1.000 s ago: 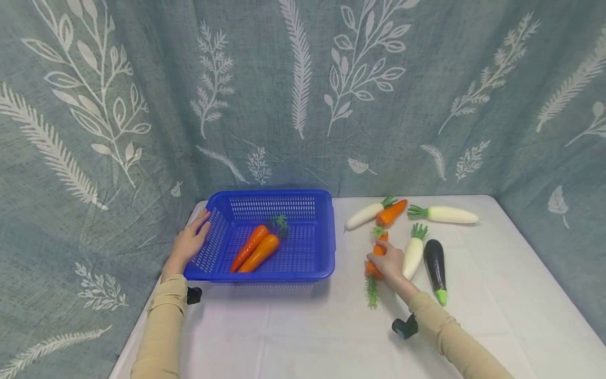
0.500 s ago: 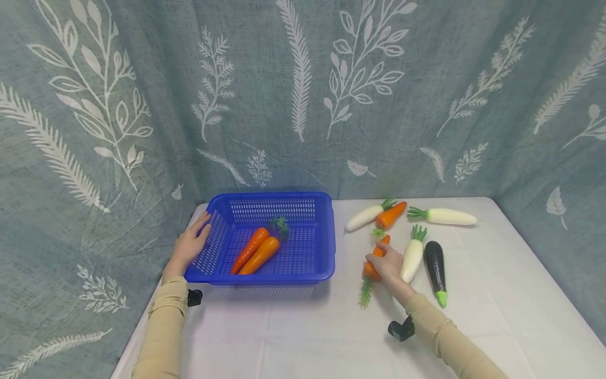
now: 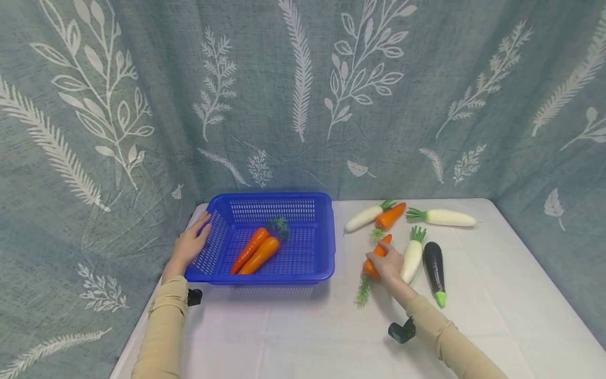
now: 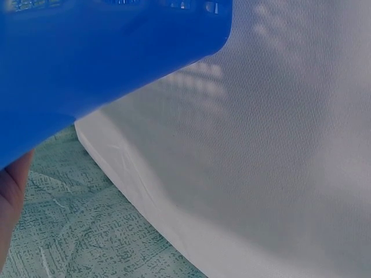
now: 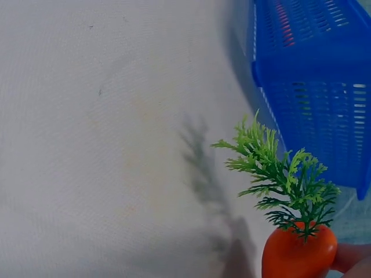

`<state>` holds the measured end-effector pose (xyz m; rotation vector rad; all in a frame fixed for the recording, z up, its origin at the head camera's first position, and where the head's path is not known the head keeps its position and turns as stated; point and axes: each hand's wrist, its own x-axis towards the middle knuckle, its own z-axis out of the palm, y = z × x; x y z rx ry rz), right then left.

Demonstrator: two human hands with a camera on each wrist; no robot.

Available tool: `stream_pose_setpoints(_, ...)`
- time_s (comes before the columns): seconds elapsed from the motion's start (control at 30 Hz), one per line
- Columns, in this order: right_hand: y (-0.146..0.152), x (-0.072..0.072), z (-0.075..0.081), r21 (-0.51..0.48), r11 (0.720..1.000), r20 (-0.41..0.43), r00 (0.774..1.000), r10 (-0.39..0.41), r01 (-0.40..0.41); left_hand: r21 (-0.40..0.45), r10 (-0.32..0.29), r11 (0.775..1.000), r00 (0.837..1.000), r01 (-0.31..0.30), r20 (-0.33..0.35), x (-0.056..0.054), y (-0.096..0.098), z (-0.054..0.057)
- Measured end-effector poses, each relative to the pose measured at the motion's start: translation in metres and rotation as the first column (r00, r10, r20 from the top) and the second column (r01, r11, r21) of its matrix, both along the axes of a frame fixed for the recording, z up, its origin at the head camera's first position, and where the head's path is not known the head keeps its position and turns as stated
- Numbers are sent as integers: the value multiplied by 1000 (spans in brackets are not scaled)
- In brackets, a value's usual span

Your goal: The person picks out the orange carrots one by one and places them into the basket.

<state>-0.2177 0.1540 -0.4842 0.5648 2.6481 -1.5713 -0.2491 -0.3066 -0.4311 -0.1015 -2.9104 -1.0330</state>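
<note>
My right hand point(image 3: 389, 261) grips an orange carrot point(image 3: 371, 268) between thumb and fingers. Its feathery green top point(image 5: 290, 179) hangs toward the front of the table, and in the right wrist view it throws a shadow on the cloth. Along the left side of a blue plastic basket point(image 3: 326, 237) rests my left hand point(image 3: 191, 243), fingers nearly straight at the rim. The left wrist view catches only a bit of that hand beside the blue wall point(image 4: 104, 63). Inside the basket lie a red-orange carrot point(image 3: 250, 249) and an orange carrot point(image 3: 261, 255), side by side.
Right of the held carrot are a white radish point(image 3: 413, 259) and a dark eggplant point(image 3: 434, 266). Behind lie another white radish point(image 3: 364, 218), a carrot point(image 3: 391, 216) and a long white radish point(image 3: 450, 217). A patterned curtain point(image 3: 284, 105) hangs behind the white-covered table point(image 3: 293, 331).
The carrot in my right hand has turned slightly, its green top swinging left. The head view has shifted a little. My left hand keeps its place on the basket.
</note>
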Motion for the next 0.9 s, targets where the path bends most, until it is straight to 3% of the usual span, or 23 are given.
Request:
stream_pose_setpoints(0.33, 2, 0, 9, -53, 998, -45, 999, -21, 19, 2, 0, 1000, 1000, 0, 4, -3, -3, -4)
stream_pose_setpoints(0.7, 11, 0, 20, -184, 982, -29, 998, -59, 52, -11, 1, 1000, 1000, -1, 8, -3, -3, -3)
stream_pose_setpoints(0.9, 16, 0, 31, -196, 979, -43, 997, -61, 52, -9, -1, 1000, 1000, 2, 8, -3, -2, -2)
